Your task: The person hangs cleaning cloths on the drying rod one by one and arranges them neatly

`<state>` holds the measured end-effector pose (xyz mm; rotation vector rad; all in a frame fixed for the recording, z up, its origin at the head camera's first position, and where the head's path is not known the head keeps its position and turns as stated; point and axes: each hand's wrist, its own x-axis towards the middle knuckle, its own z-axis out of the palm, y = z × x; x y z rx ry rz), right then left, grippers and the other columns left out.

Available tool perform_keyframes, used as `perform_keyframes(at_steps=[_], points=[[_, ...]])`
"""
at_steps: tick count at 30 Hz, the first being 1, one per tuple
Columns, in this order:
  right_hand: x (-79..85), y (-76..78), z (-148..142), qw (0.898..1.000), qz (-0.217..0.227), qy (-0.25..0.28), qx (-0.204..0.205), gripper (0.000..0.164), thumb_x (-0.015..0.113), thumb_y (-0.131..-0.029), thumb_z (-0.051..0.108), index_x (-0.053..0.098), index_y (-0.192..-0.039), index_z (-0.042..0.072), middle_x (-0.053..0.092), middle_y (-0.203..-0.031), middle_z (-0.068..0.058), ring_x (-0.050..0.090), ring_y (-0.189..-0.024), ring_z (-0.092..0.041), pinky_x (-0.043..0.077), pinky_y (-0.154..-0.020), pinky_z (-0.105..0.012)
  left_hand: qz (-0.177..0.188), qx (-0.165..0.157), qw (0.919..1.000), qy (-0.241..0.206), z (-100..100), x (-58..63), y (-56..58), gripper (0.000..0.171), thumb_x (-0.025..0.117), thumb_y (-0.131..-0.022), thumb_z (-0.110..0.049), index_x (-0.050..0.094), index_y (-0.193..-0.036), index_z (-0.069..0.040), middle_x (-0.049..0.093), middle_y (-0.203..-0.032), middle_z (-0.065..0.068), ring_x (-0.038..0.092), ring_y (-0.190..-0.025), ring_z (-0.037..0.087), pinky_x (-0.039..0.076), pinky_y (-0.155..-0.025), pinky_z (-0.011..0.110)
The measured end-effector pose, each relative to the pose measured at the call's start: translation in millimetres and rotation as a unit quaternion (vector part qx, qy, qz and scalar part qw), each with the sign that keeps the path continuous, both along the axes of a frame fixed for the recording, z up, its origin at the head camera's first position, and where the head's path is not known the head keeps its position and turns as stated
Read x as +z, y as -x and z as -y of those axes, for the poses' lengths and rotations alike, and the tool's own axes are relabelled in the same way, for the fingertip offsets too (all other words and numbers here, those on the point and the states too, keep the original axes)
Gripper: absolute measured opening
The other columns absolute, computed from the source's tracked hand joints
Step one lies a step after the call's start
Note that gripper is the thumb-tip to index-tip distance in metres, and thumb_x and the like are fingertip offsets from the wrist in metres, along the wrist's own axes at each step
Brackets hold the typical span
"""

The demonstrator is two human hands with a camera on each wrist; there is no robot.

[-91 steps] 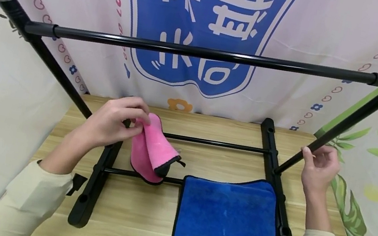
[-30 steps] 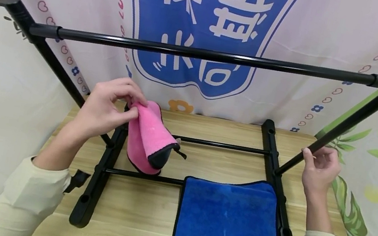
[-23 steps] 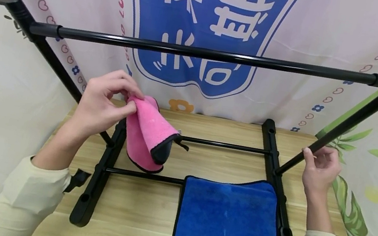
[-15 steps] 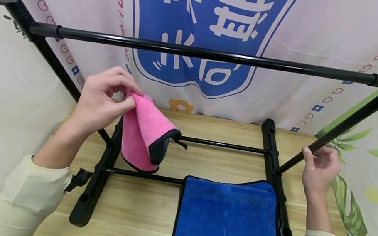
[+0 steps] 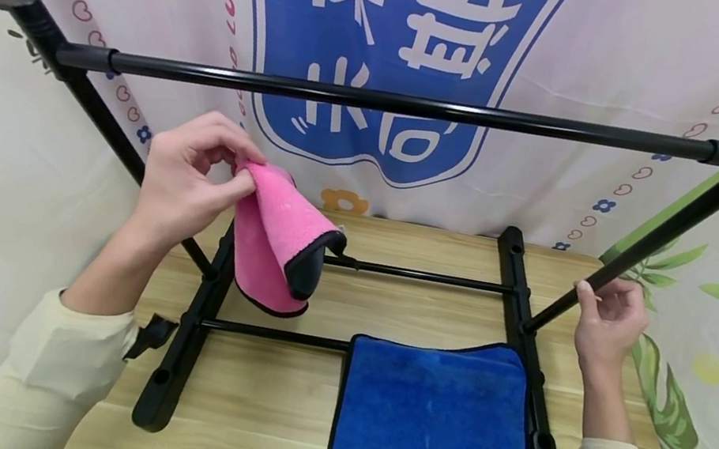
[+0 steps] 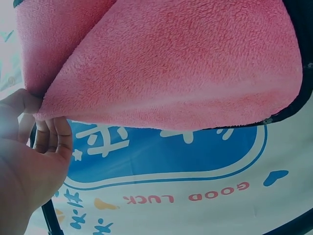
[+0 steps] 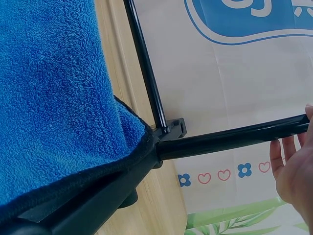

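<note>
A pink plush towel [image 5: 282, 211] with black edging hangs folded from my left hand [image 5: 183, 177], which pinches it by a gathered spot between thumb and fingers. In the left wrist view the towel [image 6: 186, 63] fills the upper part, and the fingertips grip its corner-like fold. The towel hangs below the top bar [image 5: 381, 101] of a black tubular rack, over the left part of its base. My right hand [image 5: 609, 325] holds the rack's right post [image 5: 671, 215] near its foot, thumb on one side and fingers behind. The right wrist view shows fingers curled at this post [image 7: 230, 138].
A blue towel [image 5: 431, 430] with black edging lies over the front right of the rack's base, reaching the right foot. Two thin bars, including the rear one [image 5: 422, 276], join the feet. The rack stands on a wooden table [image 5: 241, 404], before a printed curtain [image 5: 530, 198].
My left hand has lifted the pink towel up and a little left, so its lower edge now hangs above the front base bar. The right hand and the blue towel have stayed in place.
</note>
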<state>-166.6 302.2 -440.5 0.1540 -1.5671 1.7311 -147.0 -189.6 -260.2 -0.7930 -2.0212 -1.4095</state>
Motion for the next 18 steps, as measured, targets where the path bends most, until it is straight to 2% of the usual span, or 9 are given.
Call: perform_keyframes(at_steps=[2,9,18], points=[[0.0,0.2,1,1.000,-0.003,0.008,0.005,0.017,0.065,-0.084,-0.022,0.057,-0.088,-0.006,0.061,-0.080,-0.003,0.068,-0.074,-0.010,0.056,-0.070,-0.017,-0.012,0.008,0.9998,-0.014,-1,0.8,0.2,0.012,0.065,-0.078,0.024,0.068,-0.088,0.019,0.067,-0.091,-0.006,0.059,-0.079,0.014,0.052,-0.070,0.019],[-1.5,0.5,-1,1.000,0.000,-0.018,-0.011,0.013,0.066,-0.086,-0.019,0.054,-0.089,-0.013,0.061,-0.080,-0.001,0.067,-0.074,-0.008,0.055,-0.070,-0.017,-0.043,0.039,0.9964,-0.061,-7,6.3,1.4,0.009,0.068,-0.078,0.021,0.070,-0.085,0.017,0.066,-0.089,-0.001,0.059,-0.078,0.016,0.052,-0.071,0.019],[-2.1,0.7,1,1.000,-0.008,0.013,-0.001,0.016,0.065,-0.083,-0.022,0.058,-0.089,-0.009,0.062,-0.080,-0.005,0.068,-0.073,-0.010,0.055,-0.068,-0.017,-0.066,0.080,0.9932,-0.053,-8,10.5,4.6,0.011,0.067,-0.081,0.016,0.073,-0.090,0.015,0.066,-0.091,-0.006,0.059,-0.079,0.014,0.052,-0.071,0.020]])
